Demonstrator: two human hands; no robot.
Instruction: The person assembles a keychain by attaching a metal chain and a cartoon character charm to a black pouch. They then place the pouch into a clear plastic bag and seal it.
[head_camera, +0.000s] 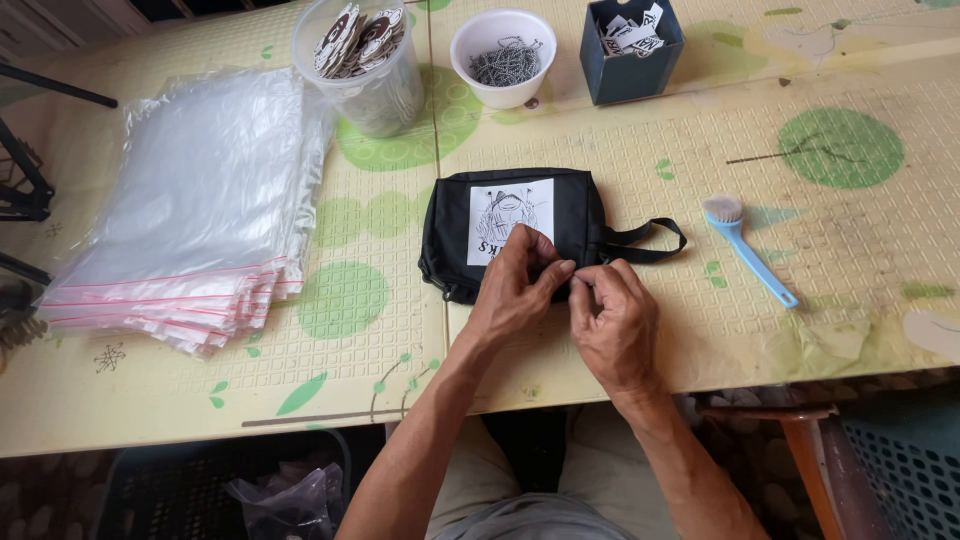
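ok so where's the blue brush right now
In the head view, the blue brush lies on the table to the right of the black pouch, just beyond its wrist strap.

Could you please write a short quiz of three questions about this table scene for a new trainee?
1. True or false: both hands touch the black pouch.
2. Which item lies to the right of the pouch? A) blue brush B) scissors C) tape roll
3. What is stacked on the left of the table?

Key:
1. True; the left hand and the right hand pinch at its near edge.
2. A, the blue brush.
3. Clear plastic bags with red seal strips.
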